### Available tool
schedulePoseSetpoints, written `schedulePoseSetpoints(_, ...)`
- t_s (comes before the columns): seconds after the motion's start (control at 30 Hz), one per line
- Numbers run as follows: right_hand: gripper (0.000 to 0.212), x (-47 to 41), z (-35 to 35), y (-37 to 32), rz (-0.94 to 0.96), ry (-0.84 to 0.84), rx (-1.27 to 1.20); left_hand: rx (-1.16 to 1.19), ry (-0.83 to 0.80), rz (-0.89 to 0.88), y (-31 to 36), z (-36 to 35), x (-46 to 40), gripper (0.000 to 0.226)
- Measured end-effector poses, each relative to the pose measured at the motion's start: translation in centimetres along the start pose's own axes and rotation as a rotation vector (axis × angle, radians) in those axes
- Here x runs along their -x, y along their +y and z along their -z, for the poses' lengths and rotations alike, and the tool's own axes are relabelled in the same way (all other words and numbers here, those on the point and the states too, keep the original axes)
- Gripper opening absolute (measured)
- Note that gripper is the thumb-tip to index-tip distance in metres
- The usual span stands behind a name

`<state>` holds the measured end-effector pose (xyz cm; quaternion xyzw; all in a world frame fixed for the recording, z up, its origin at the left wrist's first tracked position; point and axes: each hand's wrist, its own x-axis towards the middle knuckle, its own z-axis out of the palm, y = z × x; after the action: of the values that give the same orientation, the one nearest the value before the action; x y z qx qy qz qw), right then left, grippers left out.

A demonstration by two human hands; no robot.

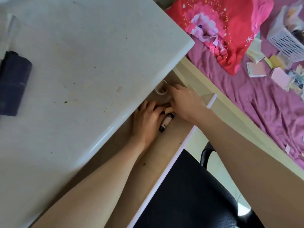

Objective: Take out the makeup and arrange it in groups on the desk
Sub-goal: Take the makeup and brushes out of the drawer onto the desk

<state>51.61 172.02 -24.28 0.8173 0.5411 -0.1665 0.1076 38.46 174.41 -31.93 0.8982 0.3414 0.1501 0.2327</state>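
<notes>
Makeup tube in drawer, desk edge overhanging both hands.

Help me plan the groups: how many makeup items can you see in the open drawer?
2: a black-capped tube beside the left hand, and a clear round container left of the right hand. More may be hidden.

Nothing I can read. The tube beside my left hand in the open drawer has dark print on its pale label, too blurred to make out. Small cards far right on the bed carry no legible print either.
</notes>
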Motion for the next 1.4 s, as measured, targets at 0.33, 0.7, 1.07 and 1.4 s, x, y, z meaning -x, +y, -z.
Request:
schedulePoseSetpoints(0.33,0.028,-1.9,-1.7,-2.2,-0.013,0.061,-0.107,-0.013,0.054,0.105,-1.2,1.7,4.9,0.015)
schedulePoseSetpoints(0.7,0.048,1.0,-1.0,-2.4,-0.025,-0.203,-0.081,-0.112,0.005,0.216,-1.2,3.7,7.2,0.022)
schedulePoseSetpoints(1.07,0.029,3.0,-1.6,-4.5,0.123,-0.412,0.066,-0.179,-0.060,0.265,-2.1,3.9,9.9,0.035)
schedulePoseSetpoints(1.4,0.031,2.0,-2.5,-5.8,0.135,-0.485,0.194,-0.180,-0.169,0.304,-2.5,4.4,10.1,0.029)
